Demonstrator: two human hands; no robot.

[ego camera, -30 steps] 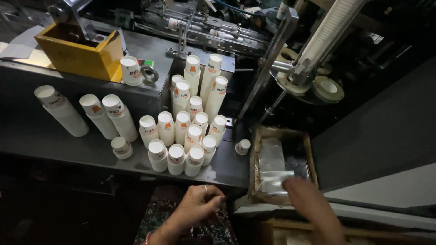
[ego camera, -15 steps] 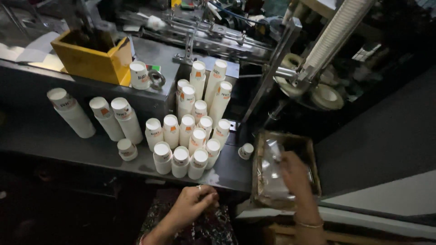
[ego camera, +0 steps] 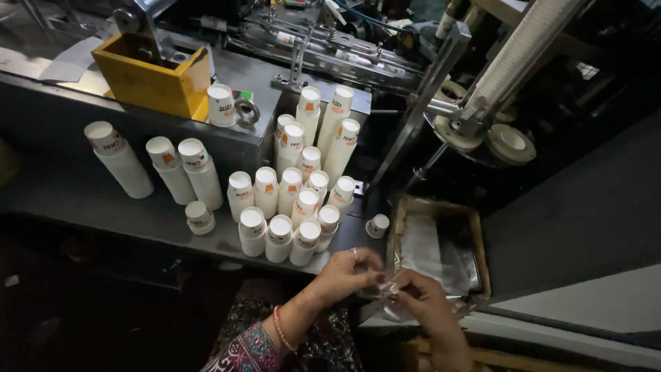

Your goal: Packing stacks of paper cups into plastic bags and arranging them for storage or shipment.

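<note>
My left hand (ego camera: pixel 351 272) and my right hand (ego camera: pixel 420 300) meet at the front edge of the grey metal shelf (ego camera: pixel 158 227). Both pinch a thin clear plastic bag (ego camera: pixel 385 289) between their fingertips. Just right of them is a shallow cardboard box (ego camera: pixel 475 238) filled with more clear plastic bags (ego camera: pixel 434 251). Several stacks of upside-down white paper cups (ego camera: pixel 292 200) stand on the shelf just beyond my left hand.
Three more cup stacks (ego camera: pixel 182 169) lean at the shelf's left, with a short stack (ego camera: pixel 200 217) in front and a single small cup (ego camera: pixel 377 225) near the box. A yellow box (ego camera: pixel 151 76) sits behind. A cup-making machine with a long cup column (ego camera: pixel 516 55) stands at right.
My right hand has drawn back from the cardboard box with a plastic bag. My left hand has come up to meet it, and both now grip the bag.
</note>
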